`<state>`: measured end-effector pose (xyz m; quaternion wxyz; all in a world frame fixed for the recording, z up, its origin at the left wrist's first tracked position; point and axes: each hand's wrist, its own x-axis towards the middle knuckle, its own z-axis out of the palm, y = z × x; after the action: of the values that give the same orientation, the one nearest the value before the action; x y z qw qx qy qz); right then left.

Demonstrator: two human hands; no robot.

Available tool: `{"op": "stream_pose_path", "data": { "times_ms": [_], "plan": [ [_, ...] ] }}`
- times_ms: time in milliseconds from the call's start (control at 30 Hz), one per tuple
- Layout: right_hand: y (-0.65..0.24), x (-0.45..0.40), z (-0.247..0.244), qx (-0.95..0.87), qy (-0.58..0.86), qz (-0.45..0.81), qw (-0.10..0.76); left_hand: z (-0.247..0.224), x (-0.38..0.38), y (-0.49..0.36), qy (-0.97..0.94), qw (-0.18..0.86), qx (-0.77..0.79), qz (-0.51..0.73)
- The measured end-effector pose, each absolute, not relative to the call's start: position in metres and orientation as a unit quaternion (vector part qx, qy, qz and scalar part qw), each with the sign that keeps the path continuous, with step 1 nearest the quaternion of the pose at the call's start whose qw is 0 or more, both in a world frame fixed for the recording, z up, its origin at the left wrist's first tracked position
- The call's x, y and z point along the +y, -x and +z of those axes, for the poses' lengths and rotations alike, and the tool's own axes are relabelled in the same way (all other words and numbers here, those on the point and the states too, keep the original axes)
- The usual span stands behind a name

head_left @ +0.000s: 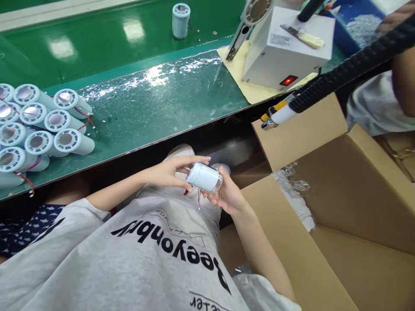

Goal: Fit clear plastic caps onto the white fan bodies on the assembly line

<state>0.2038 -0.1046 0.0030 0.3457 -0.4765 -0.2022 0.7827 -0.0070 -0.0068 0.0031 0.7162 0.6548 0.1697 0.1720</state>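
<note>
Between my two hands, above my lap, lies a light blue cylinder (pixel 204 177) with thin red wires (pixel 199 199) hanging below it. The fingers of my left hand (pixel 173 171) wrap round its left end. Cupped at the opposite end is my right hand (pixel 225 194), where a clear plastic cap (pixel 219 181) shows against the fingers and palm. The cylinder is tilted, its right end lower. Part of its underside is hidden by my fingers.
Similar blue cylinders (pixel 66 140) with wires are stacked at the bench's left; another cylinder (pixel 180 21) stands on the green belt. A white machine (pixel 288 47) with a lit red switch sits at right, near a black hose (pixel 343 69). An open cardboard box (pixel 350 194) holds clear plastic parts. A co-worker's arm (pixel 403 82) shows far right.
</note>
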Motion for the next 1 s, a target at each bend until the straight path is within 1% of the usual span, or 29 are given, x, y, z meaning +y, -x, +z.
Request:
{"op": "stream_pose_path", "data": {
  "times_ms": [133,200,333,467,667,867,933,1000],
  "plan": [
    [-0.222,-0.085,-0.028,-0.060,0.437,0.779,0.446,-0.023,0.026,-0.035,-0.604,0.764,0.153,0.165],
    [-0.238,-0.072,-0.041,-0.034,0.434,0.762,0.479,-0.034,0.047,-0.064,-0.584,0.784,0.151,0.147],
    [-0.271,-0.046,-0.059,-0.036,0.431,0.736,0.521,-0.040,0.086,-0.120,-0.588,0.787,0.146,0.113],
    [-0.294,-0.028,-0.068,-0.037,0.416,0.727,0.545,-0.035,0.112,-0.154,-0.619,0.767,0.148,0.083],
    [-0.301,-0.018,-0.066,-0.047,0.407,0.738,0.535,-0.031,0.119,-0.159,-0.637,0.751,0.154,0.084],
    [-0.284,-0.041,-0.043,-0.044,0.410,0.760,0.502,-0.007,0.090,-0.118,-0.680,0.714,0.140,0.085],
    [-0.275,-0.059,-0.034,-0.075,0.419,0.769,0.477,0.007,0.073,-0.100,-0.701,0.692,0.145,0.090],
    [-0.268,-0.080,-0.026,-0.164,0.446,0.762,0.440,0.020,0.054,-0.084,-0.709,0.681,0.160,0.096]
  ]
}}
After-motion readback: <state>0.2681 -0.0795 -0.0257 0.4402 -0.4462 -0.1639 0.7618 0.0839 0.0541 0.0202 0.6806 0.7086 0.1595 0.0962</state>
